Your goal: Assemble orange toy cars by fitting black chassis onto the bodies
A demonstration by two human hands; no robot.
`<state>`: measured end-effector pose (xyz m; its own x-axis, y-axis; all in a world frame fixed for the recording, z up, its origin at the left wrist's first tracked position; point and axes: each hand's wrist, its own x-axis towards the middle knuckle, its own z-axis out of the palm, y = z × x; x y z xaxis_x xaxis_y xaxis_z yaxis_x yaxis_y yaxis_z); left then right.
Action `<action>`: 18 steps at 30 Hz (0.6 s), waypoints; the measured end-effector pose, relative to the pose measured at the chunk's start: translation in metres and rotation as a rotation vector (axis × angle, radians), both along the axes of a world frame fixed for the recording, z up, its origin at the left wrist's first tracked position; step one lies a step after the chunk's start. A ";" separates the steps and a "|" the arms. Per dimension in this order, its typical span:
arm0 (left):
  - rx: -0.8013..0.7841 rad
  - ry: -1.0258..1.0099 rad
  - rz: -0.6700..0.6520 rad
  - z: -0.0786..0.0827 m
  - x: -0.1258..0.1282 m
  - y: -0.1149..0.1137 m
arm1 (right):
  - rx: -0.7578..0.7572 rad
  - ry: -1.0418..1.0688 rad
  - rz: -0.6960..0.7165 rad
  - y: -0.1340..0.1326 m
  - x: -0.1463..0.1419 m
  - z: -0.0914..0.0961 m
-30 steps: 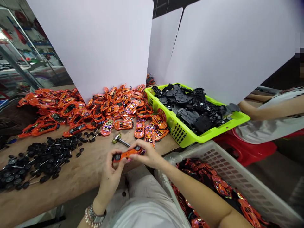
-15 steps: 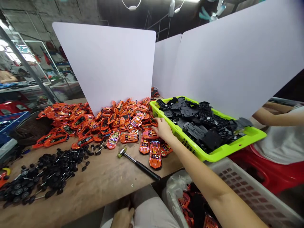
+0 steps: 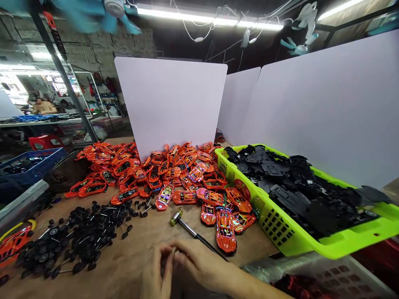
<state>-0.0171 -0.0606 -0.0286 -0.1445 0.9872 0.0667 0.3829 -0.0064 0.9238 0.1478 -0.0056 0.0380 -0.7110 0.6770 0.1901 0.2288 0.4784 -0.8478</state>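
My left hand (image 3: 158, 272) and my right hand (image 3: 201, 265) meet low in front of me, over the table's near edge. Their fingertips are pressed together in a pinch. Whatever lies between them is too small and hidden to name. Just beyond my right hand lies a small hammer (image 3: 187, 227) with a yellowish head and a black handle, which the hand partly covers. Orange toy car bodies (image 3: 226, 230) rest past it. To the left of my hands spreads a pile of black wheels on metal axles (image 3: 84, 234).
A lime-green basket (image 3: 277, 224) full of black chassis plates (image 3: 289, 199) stands at the right. White partition boards (image 3: 174, 108) rise behind the orange heap. A pale crate (image 3: 346, 278) sits below the table at the right, and a blue crate (image 3: 46, 166) at the far left.
My right hand has left the orange car bodies and come back toward me. My left hand has risen from my lap to meet it. The view has tilted up.
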 end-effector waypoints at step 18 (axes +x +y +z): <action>0.181 0.698 0.301 -0.008 -0.062 0.162 | 0.209 -0.443 -0.506 0.134 -0.040 -0.053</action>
<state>-0.0791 0.1017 -0.0364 -0.2699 0.8771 0.3973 0.8842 0.0624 0.4628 0.1079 0.1284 -0.0153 -0.3591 0.9258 0.1179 0.7688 0.3651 -0.5250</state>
